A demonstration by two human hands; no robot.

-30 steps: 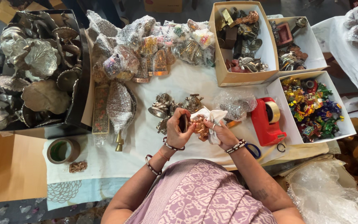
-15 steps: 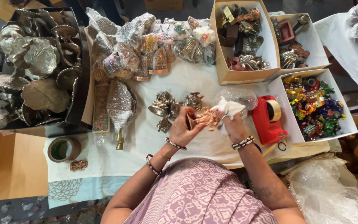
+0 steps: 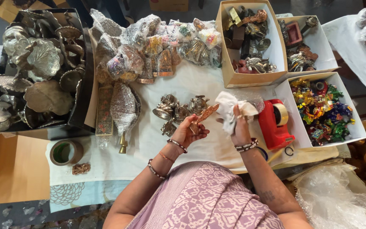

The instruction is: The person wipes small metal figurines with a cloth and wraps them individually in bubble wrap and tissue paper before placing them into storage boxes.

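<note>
Left hand (image 3: 190, 132) cradles the slim copper-coloured metal figurine (image 3: 204, 115) loosely above the white-covered surface (image 3: 200, 80), right hand (image 3: 239, 127) bunches a white cloth (image 3: 229, 108); a hard rub could knock it onto the small brass figurines (image 3: 178, 111) just beyond.

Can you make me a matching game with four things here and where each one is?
Things:
1. copper figurine
2. white cloth
3. red tape dispenser
4. brown tape roll

Places:
A. in the right hand
B. on the table's near left part
C. in the left hand
D. beside the box of colourful trinkets

Pairs: 1-C, 2-A, 3-D, 4-B
</note>
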